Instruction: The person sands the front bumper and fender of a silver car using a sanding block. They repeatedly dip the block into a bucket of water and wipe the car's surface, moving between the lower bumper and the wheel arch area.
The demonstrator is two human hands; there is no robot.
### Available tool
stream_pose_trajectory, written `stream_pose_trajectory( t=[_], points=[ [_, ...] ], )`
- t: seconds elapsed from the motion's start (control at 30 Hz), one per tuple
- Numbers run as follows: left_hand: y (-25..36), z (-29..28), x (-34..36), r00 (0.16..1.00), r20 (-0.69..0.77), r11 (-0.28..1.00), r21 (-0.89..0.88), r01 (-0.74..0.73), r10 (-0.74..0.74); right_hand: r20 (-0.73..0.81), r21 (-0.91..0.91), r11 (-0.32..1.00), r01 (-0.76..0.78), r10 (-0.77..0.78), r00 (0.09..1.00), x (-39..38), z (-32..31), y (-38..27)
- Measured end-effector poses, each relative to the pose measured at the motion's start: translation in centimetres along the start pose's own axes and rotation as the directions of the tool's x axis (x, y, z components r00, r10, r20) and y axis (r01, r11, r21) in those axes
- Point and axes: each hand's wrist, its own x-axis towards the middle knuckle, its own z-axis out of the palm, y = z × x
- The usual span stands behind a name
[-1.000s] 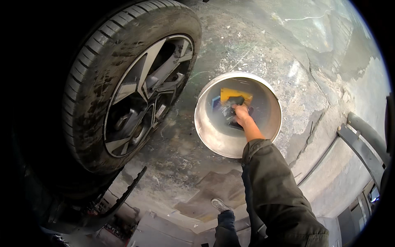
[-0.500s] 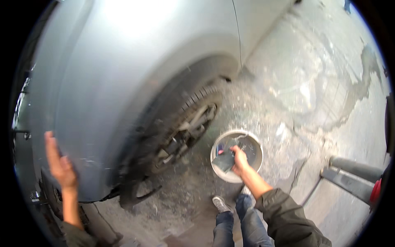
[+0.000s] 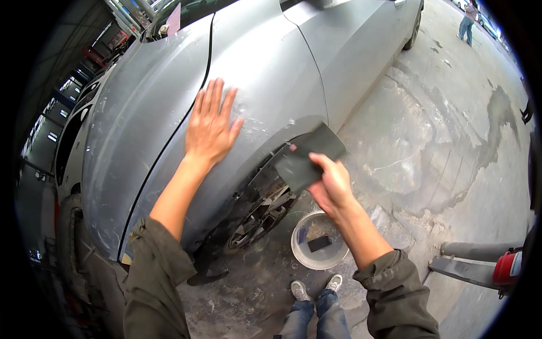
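My left hand (image 3: 212,124) lies flat on the silver car fender (image 3: 268,85), fingers stretched out. Wet-looking spots and small bubbles dot the paint beside it. In my right hand (image 3: 335,186), between thumb and fingers, is a dark grey-green sheet of sandpaper (image 3: 305,161), held up in front of the wheel arch. The sheet is bent and a little blurred; whether it touches the car I cannot tell. Below, a round pale bucket (image 3: 320,265) on the floor holds a black block (image 3: 319,243) and a small purplish piece (image 3: 302,234) in what looks like water.
The car's wheel (image 3: 262,217) sits under the arch, left of the bucket. Grey lift arms (image 3: 463,271) with a red part (image 3: 506,268) reach in at the right. Another car (image 3: 73,130) stands at far left. A person (image 3: 468,24) is far off at upper right.
My right hand has come up out of the bucket with the sandpaper sheet. My left hand has moved rightward and up onto the fender. The view now takes in more of the car.
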Motion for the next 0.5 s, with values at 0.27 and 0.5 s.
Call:
stream_pose_trajectory(
  t=[0.27,0.5],
  points=[
    [-1.5,-3.7,-7.7,0.978,0.123,0.985,0.012,-0.173,0.17,-0.511,-0.105,0.956,-0.275,0.185,0.839,0.5,-26.4,8.8],
    [-8.1,-6.3,-23.5,0.952,0.206,0.962,0.109,-0.251,0.225,-0.696,-0.154,0.749,-0.645,0.381,0.609,1.0,-43.4,24.9]
  ],
)
